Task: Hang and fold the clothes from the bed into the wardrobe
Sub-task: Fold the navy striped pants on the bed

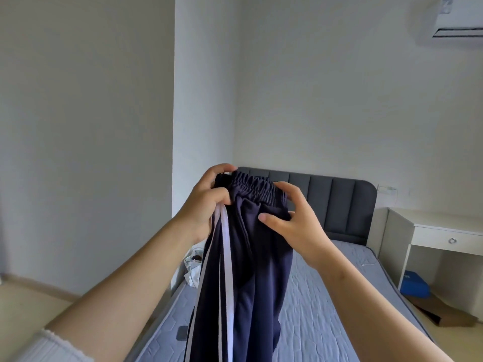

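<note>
A pair of navy track trousers (251,257) with white side stripes hangs in the air over the bed (326,309), waistband up. My left hand (206,202) grips the left end of the elastic waistband, fingers curled over it. My right hand (292,218) holds the right end, thumb pressed on the front of the cloth and fingers bent round the back. The trouser legs drop out of view at the bottom edge. No wardrobe is in view.
The bed has a grey-blue mattress and a dark padded headboard (332,199). A white desk (444,236) stands to the right with a blue box (415,283) under it. A white bag (193,267) lies on the floor to the left of the bed. A dark phone (182,333) lies on the mattress.
</note>
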Demonstrator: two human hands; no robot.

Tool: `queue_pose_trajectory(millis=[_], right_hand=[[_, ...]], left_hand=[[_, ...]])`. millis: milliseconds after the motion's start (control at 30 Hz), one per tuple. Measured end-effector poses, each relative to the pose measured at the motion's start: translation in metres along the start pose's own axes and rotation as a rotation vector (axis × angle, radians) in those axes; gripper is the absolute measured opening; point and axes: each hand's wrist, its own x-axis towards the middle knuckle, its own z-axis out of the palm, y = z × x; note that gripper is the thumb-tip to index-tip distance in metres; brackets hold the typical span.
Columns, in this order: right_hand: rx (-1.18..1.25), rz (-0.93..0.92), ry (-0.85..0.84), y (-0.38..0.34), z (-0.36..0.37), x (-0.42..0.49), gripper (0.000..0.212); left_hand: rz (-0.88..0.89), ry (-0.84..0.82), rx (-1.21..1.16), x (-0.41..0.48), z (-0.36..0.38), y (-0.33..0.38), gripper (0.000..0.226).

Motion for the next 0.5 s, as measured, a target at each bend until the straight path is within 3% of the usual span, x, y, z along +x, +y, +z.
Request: queue_pose_trajectory(millis=[67, 167, 233, 300, 400, 500], right_hand=[[-0.085, -0.073, 0.131, -0.001, 0.001, 0.004, 0.054], [-0.222, -0.135, 0.174, -0.004, 0.004, 0.005, 0.054], [-0.281, -0.133, 0.134, -0.005, 0.007, 0.004, 0.054], [-0.283, -0.119, 0.074, -0.008, 0.008, 0.004, 0.059], [-0.177, -0.058, 0.008, -0.013, 0.004, 0.006, 0.066], [-0.108, -0.057, -0.016, -0.017, -0.003, 0.009, 0.056]], left_hand=[[-0.039, -0.039, -0.01, 0.0, -0.003, 0.006, 0.05], [-0.091, -0.131, 0.18, -0.003, -0.005, 0.01, 0.013], [-0.063, -0.204, 0.456, -0.004, -0.007, 0.005, 0.039], [0.008, -0.174, 0.552, -0.005, -0.006, 0.002, 0.035], [-0.01, -0.152, 0.459, -0.006, -0.014, 0.006, 0.022], [-0.05, -0.224, 0.323, -0.004, -0.019, 0.016, 0.023]])
